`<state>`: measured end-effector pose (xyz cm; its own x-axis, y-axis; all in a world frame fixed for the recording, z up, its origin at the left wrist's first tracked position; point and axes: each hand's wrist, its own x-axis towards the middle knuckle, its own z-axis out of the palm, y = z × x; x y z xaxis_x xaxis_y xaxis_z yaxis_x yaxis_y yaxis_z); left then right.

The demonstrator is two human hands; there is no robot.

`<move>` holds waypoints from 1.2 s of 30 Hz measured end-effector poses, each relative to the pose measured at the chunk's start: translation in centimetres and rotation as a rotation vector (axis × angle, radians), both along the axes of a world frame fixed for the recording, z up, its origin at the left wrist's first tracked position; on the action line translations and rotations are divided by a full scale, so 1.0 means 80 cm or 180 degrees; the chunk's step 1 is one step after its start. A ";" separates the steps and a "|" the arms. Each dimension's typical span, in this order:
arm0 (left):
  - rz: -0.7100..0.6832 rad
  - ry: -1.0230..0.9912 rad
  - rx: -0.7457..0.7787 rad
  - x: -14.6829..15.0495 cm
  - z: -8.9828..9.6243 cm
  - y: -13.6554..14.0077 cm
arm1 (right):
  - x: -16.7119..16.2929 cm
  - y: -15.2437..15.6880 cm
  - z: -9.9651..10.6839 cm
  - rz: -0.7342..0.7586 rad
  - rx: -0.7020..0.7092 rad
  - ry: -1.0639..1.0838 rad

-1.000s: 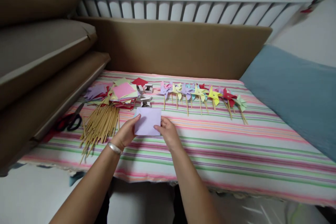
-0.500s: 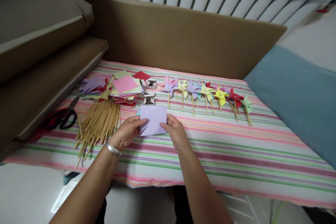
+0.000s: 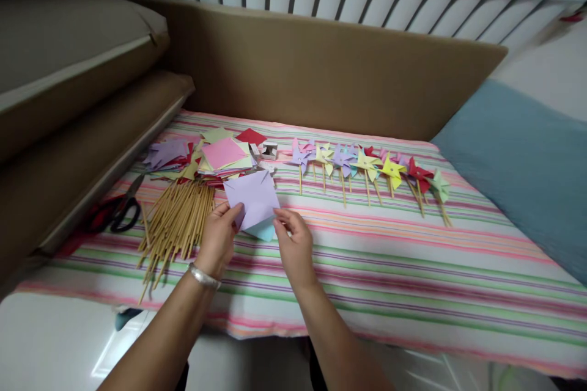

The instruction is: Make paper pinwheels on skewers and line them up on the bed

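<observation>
My left hand pinches a light purple paper square by its lower left side, thumb on top. Short slits run in from the corners on its far side. My right hand is at the square's right corner, its fingertips touching or almost touching it, with thumb and index finger slightly apart. Partly hidden below the square is a light blue paper piece. Left of my left hand lies a heap of thin wooden sticks.
Behind the sticks are a stack of coloured paper squares and a pile of purple and other papers. Black-handled scissors lie at left, small white boxes behind the square. Several paper pinwheels stretch rightward on the striped cloth.
The purple square has turned, and its slits now face the far side. My right hand's grip on its edge has loosened. More of the light blue paper shows.
</observation>
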<state>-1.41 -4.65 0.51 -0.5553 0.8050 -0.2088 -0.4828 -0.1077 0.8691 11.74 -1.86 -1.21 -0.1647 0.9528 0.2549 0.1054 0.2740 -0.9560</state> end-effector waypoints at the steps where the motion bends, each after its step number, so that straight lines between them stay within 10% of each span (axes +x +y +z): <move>1: 0.0020 -0.0220 0.0042 0.000 -0.001 0.001 | 0.001 -0.003 0.000 -0.0029 0.0344 -0.0151; 11: -0.0097 -0.1078 0.0214 0.019 0.000 0.005 | 0.002 -0.014 -0.007 0.0069 0.1552 -0.1162; 36: -0.0272 -0.1064 0.0341 0.037 -0.002 0.004 | 0.004 -0.011 0.001 0.0116 0.1932 -0.1718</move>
<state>1.51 -4.30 0.36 -0.4005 0.8726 -0.2795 -0.7497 -0.1367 0.6475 12.04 -2.78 -1.10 -0.4409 0.6658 0.6019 0.4904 0.7404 -0.4597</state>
